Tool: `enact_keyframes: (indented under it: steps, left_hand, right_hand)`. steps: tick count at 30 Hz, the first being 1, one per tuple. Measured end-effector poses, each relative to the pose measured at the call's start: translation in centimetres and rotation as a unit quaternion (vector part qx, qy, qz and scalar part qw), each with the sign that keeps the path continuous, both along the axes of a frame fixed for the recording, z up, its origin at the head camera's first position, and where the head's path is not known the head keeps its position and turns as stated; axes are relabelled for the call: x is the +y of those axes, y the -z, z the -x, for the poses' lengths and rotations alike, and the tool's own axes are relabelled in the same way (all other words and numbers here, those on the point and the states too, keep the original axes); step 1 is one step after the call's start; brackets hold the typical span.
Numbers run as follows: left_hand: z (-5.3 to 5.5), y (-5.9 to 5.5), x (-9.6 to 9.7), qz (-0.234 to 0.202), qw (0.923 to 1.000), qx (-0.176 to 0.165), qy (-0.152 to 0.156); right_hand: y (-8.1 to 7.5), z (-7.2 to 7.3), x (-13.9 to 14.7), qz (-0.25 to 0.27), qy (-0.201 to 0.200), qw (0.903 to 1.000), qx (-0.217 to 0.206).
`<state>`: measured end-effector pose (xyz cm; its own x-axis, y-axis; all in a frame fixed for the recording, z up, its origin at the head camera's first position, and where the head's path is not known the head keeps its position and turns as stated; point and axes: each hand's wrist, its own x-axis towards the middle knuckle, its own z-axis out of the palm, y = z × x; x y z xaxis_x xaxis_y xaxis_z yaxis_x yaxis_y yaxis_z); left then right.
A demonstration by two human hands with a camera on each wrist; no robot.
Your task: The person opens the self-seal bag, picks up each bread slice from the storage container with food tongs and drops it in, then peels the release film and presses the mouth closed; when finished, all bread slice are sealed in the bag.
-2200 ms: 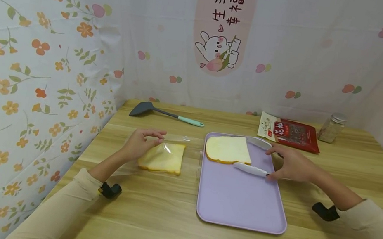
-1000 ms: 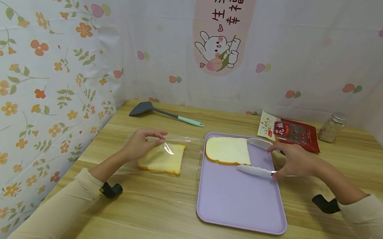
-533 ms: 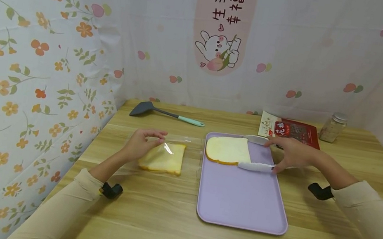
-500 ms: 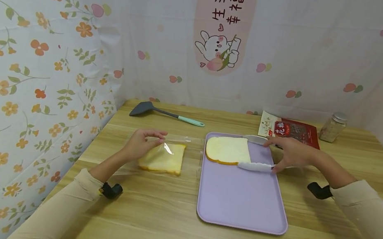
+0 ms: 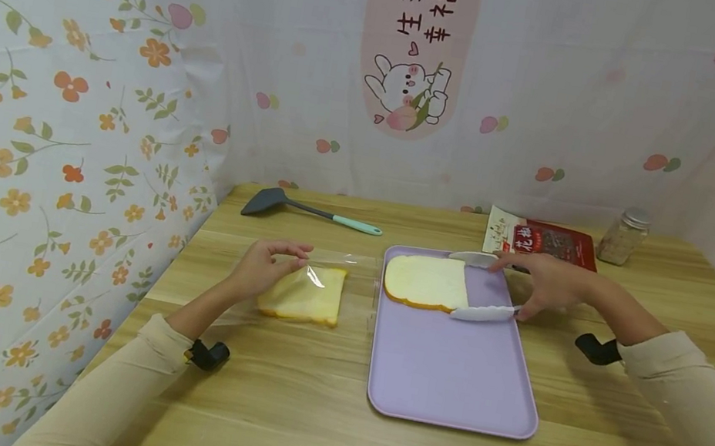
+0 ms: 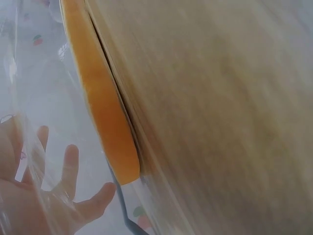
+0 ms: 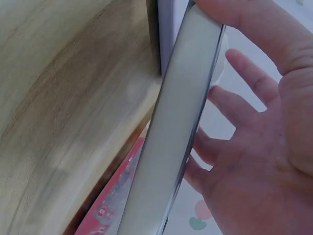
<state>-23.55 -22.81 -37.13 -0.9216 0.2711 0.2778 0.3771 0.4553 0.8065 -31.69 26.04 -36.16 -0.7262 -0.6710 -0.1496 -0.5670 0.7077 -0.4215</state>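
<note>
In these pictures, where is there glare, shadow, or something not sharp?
Head view: a white glare streak on the clear film over the left bread slice, and a soft shadow on the table below the right sleeve. Left wrist view: dim, the table's wood grain smeared. Right wrist view: the red packet looks blurred, its lettering hard to read.

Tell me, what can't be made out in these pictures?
Head view: the back end of the white scallop-edged tongs, hidden behind the right hand.
Right wrist view: one end of their handle, cut off by the bottom edge.
Head view: the far left corner of the orange-crusted bread slice under clear plastic film, behind the left hand.
Head view: contents of the silver-lidded glass jar, too small to tell.
</note>
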Motion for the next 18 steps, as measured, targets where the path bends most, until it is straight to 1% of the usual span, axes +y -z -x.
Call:
enact_keyframes:
  steps: [4, 10, 18]
  left_hand:
    - [0.0, 0.0, 0.1, 0.001, 1.0000, 0.003, 0.000]
    - [-0.1, 0.0, 0.1, 0.005, 1.0000, 0.007, 0.001]
    - [-0.2, -0.2, 0.2, 0.008, 1.0000, 0.002, -0.001]
  right_hand:
    - [0.4, 0.2, -0.3, 0.010, -0.001, 0.9999, 0.006]
    - [1.1, 0.6, -0.9, 0.007, -0.005, 0.9999, 0.007]
    - [0.9, 1.0, -1.2, 0.005, -0.006, 1.0000, -0.001]
